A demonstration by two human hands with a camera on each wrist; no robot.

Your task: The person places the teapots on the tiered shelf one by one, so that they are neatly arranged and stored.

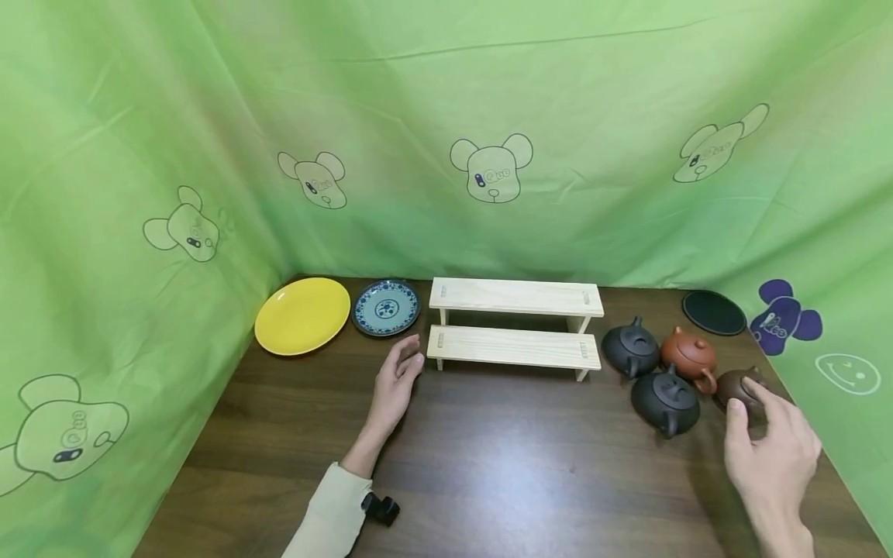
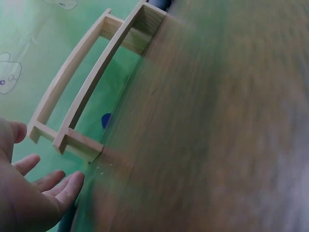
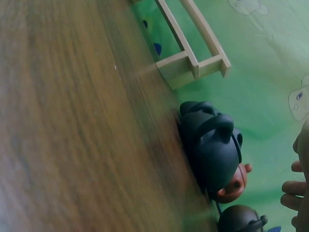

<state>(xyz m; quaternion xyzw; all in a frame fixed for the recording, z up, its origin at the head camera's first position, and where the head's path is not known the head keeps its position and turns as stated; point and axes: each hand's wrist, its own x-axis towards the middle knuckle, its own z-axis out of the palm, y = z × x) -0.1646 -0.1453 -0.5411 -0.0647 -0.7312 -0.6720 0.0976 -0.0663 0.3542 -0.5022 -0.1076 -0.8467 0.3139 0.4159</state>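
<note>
My left hand [image 1: 394, 384] hovers beside the left end of a two-step wooden stand [image 1: 512, 345], fingers loosely extended and holding nothing. In the left wrist view, its fingers [image 2: 70, 191] are spread near the end of the stand. On the right, my right hand [image 1: 770, 449] is over a dark brown teapot [image 1: 736, 385], thumb and forefinger apart. The right wrist view shows a gap between that hand [image 3: 300, 179] and the brown teapot [image 3: 236, 220]. Beside it are a reddish-brown teapot [image 1: 689, 355] and two black teapots, one behind [image 1: 630, 349] and one in front [image 1: 665, 403].
A yellow plate [image 1: 302, 318] and a blue patterned plate [image 1: 387, 308] lie at the back left of the brown table [image 1: 488, 465]. At the back right is a flat dark oval plate [image 1: 714, 312]. Green printed cloth [image 1: 391, 93] surrounds the table's back and sides.
</note>
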